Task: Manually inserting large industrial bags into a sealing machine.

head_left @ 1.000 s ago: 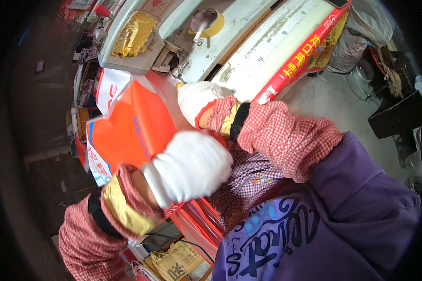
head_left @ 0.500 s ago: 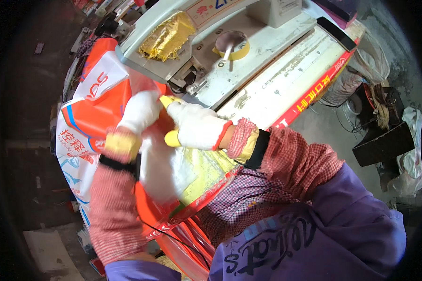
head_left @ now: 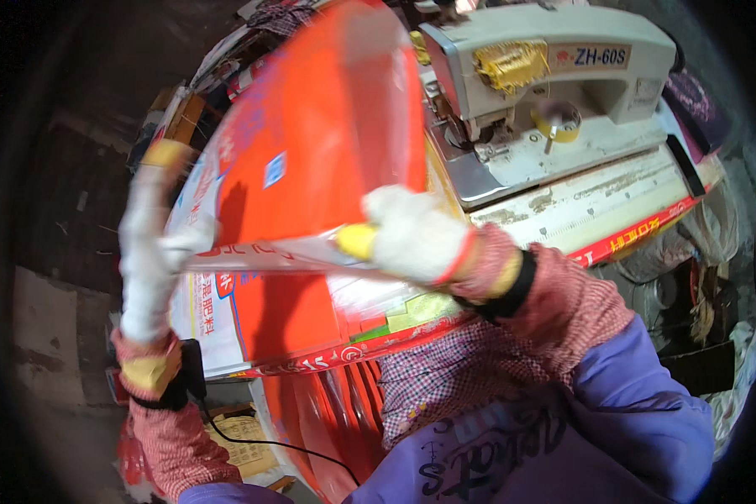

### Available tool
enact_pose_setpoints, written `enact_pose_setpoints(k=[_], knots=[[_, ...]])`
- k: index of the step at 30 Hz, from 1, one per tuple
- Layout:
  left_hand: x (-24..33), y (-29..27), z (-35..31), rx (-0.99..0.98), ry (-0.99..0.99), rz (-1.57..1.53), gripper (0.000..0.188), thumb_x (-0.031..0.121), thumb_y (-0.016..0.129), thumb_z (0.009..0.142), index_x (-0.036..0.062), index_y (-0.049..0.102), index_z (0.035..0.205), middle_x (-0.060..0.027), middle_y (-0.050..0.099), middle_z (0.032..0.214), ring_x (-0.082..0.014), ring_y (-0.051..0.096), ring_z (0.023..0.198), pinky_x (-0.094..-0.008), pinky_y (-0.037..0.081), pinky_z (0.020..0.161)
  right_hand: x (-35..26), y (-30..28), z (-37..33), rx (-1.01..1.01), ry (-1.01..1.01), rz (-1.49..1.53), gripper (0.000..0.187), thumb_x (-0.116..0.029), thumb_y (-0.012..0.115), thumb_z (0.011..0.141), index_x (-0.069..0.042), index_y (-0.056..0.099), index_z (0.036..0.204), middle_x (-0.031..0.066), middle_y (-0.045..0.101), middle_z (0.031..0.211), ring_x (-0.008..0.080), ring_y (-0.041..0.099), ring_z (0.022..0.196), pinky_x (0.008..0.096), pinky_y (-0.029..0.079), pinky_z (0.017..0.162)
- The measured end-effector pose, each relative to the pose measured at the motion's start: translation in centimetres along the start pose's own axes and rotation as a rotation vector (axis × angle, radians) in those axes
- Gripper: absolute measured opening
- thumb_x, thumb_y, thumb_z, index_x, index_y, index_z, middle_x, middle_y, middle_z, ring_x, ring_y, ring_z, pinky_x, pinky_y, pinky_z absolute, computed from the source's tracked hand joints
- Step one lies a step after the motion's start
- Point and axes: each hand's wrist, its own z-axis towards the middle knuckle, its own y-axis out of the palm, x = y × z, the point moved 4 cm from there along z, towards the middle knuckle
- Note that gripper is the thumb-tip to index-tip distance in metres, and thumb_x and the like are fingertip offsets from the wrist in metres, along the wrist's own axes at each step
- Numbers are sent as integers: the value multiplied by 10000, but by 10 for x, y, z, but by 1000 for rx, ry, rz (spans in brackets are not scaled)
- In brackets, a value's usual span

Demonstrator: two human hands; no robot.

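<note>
A large orange-red and white plastic sack [head_left: 311,143] is raised in front of me, its upper part blurred by motion. My right hand [head_left: 416,235], in a white glove with yellow fingertips, pinches the sack's near right edge. My left hand [head_left: 151,244], gloved the same way, is at the sack's left side. Its fingers stretch upward and its thumb points toward the sack. Below the raised sack lies another orange and white printed sack [head_left: 281,315] on the worktable. Beyond my right hand stands a pale grey sewing machine [head_left: 554,50], with neither hand on it.
A roll of yellow tape [head_left: 557,123] sits on the machine bed, and a dark phone-like slab [head_left: 685,166] lies at its right end. Red sacks [head_left: 328,420] hang below the table edge. A black cord [head_left: 269,454] runs by my left forearm. Plastic bags [head_left: 714,227] are at the right.
The sack has swung up and away from the sewing machine's needle end. My left hand has moved left and its fingers have spread; my right has shifted right. The view has turned.
</note>
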Motion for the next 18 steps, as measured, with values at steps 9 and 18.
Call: enact_pose_setpoints(k=[9,18], knots=[[-159,89,-102,-315,44,919,209,146,559,741,94,579,942,-78,623,893,-233,615,800,-352,478,721,61,-16,-56,33,-93,224,342,-118,662,721,-38,576,1042,125,611,959,215,585,875,300,457,756],[-212,9,-211,-76,-399,547,262,184,435,858,24,628,931,-166,636,848,-278,611,813,-356,465,736,-42,83,-77,120,-644,178,244,-239,653,728,-71,476,743,63,435,677,254,486,631,329,423,575]])
